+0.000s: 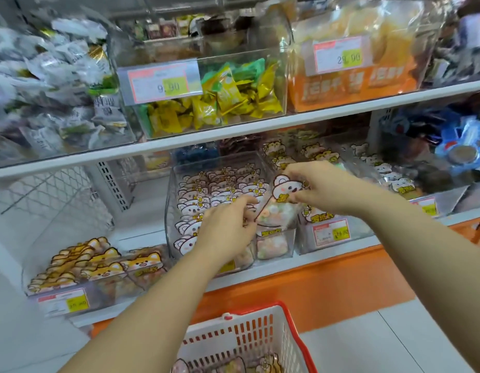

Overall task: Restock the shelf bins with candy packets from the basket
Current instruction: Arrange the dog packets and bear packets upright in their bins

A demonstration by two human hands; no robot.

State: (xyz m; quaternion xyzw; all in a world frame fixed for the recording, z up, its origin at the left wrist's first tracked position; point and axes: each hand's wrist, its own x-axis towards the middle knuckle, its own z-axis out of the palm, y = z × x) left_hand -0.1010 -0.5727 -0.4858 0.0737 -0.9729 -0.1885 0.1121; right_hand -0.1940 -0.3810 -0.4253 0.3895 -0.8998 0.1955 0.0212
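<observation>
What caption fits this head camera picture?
Left hand and right hand hold a bear candy packet at a clear shelf bin above the basket.

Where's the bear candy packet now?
In the head view, centre-right, the bear candy packet is pinched by the right hand above the clear bin of bear packets.

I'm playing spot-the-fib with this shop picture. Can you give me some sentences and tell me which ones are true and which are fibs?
1. The right hand pinches a bear packet. True.
2. The basket is empty. False: a few packets lie in the bottom of it.
3. The box of yellow and green sweets stands on the shelf above the hands. True.
4. The left hand is down in the basket. False: it is up at the clear bin full of bear packets.
5. The basket is blue. False: it is white with a red rim.
</observation>
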